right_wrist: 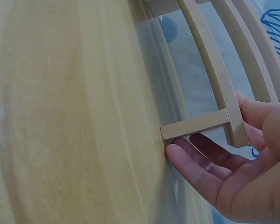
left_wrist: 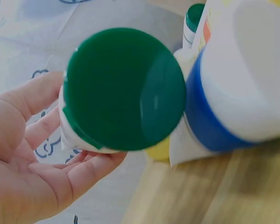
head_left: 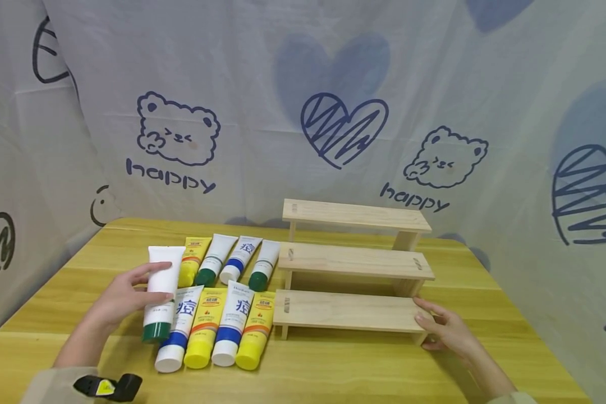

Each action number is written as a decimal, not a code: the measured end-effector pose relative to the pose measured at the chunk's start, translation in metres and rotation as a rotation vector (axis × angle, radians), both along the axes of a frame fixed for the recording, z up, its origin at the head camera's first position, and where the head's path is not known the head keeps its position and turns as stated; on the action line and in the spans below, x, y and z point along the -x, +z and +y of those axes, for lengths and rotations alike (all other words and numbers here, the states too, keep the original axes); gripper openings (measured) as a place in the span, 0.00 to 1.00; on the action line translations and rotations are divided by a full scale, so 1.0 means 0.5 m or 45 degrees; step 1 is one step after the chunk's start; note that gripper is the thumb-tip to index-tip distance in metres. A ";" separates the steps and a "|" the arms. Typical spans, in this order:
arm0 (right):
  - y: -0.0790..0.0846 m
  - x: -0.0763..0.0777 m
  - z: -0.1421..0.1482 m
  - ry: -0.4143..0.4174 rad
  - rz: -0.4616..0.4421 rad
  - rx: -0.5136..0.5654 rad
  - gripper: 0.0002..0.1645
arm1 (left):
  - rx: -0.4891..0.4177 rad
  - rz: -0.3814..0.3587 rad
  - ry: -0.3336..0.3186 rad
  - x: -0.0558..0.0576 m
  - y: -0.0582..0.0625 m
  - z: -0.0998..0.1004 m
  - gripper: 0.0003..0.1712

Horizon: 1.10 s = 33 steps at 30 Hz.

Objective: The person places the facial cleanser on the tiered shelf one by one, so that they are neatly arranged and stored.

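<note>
A white tube with a green cap (head_left: 163, 280) is pinched between the thumb and fingers of my left hand (head_left: 116, 298), cap down, at the left of a front row of tubes. In the left wrist view its round green cap (left_wrist: 123, 88) faces the camera, beside a white tube with a blue band (left_wrist: 212, 116). My right hand (head_left: 446, 328) grips the right end of the lowest step of a three-step wooden stand (head_left: 350, 310). The right wrist view has fingers (right_wrist: 196, 170) against the stand's leg (right_wrist: 196, 123), with the thumb at the step's edge.
The front row holds white-and-blue tubes (head_left: 230, 320) and yellow tubes (head_left: 205, 325). Behind it lie a yellow tube (head_left: 194, 258), green-capped tubes (head_left: 217, 255) and a blue-banded tube (head_left: 239, 255). All rest on a wood-grain table (head_left: 333, 370), before a printed curtain (head_left: 262, 140).
</note>
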State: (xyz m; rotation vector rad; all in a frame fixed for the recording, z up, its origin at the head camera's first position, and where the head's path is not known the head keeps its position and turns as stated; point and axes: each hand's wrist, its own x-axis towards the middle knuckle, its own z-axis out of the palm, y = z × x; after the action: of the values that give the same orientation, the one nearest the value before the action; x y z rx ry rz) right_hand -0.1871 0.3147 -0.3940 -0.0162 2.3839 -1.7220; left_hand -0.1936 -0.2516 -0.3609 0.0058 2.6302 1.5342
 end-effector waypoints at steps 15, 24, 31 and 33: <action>-0.003 0.000 -0.001 -0.021 -0.015 0.024 0.36 | -0.141 0.065 0.010 0.009 0.021 0.065 0.41; -0.002 -0.001 0.001 0.002 0.010 0.032 0.36 | -0.236 0.145 -0.096 0.026 0.041 0.110 0.38; 0.001 0.001 0.001 -0.005 -0.002 0.020 0.36 | -0.308 0.141 -0.113 0.035 0.049 0.143 0.37; 0.001 0.001 0.001 -0.006 0.000 0.018 0.36 | -0.333 0.145 -0.109 0.039 0.050 0.153 0.37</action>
State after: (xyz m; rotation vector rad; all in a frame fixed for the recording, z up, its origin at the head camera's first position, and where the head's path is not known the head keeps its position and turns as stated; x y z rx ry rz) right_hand -0.1874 0.3150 -0.3937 -0.0127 2.3730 -1.7411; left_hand -0.2132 -0.1749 -0.3360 0.2282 2.4515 1.8861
